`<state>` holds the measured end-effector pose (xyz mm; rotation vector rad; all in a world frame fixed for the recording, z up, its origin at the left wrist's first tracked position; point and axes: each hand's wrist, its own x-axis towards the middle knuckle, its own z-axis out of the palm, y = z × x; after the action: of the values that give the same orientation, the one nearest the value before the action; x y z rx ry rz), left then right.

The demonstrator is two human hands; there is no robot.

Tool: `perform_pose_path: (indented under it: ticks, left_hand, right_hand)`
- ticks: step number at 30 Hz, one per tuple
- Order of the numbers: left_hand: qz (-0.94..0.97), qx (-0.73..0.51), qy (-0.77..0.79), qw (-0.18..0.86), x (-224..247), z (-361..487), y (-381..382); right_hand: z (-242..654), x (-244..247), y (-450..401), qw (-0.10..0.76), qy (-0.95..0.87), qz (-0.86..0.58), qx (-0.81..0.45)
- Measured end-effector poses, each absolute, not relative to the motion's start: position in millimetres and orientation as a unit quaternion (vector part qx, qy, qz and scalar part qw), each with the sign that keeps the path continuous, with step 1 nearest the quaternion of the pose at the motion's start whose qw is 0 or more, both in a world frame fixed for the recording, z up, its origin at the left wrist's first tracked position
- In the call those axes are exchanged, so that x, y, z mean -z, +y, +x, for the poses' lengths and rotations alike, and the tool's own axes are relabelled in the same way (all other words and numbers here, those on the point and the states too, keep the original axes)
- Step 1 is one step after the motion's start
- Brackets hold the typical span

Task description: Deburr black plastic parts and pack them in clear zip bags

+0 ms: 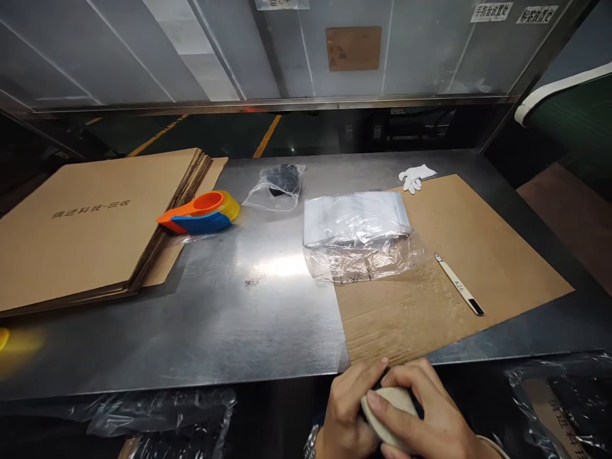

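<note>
At the front edge of the metal table, my left hand (pixel 345 408) and my right hand (pixel 426 411) are close together around a pale beige rounded object (pixel 393 408). My right thumb presses on its face, while the fingers of both hands curl about its sides. Its exact kind does not show, and its underside is hidden. Just beyond my fingers lies a flat cardboard sheet (pixel 482 236). A white cutter pen marked A26 (pixel 459 285) rests on that sheet. Clear plastic bags in a stack (pixel 356 220) lie partly over the sheet's left side.
Stacked flat cardboard (pixel 95 223) covers the table's left. Beside it sits an orange and blue tape dispenser (pixel 201 213). Farther back are a plastic bag with a black item (pixel 282 182) and a white glove (pixel 415 176). Black plastic-lined boxes (pixel 568 408) flank me below the table (pixel 248 319).
</note>
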<state>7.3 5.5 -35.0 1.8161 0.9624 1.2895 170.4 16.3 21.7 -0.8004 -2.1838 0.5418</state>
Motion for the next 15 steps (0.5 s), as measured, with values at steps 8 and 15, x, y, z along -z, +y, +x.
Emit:
perform_pose_path:
  ticks: [8,15]
  left_hand:
    - [0.711,-0.514,0.34,0.339,34,17,4]
    - [0.688,-0.527,0.357,0.347,39,19,0]
  right_hand:
    - [174,-37,15,0.314,-0.84,-0.352,-0.27]
    - [169,-29,14,0.33,-0.846,-0.345,-0.236]
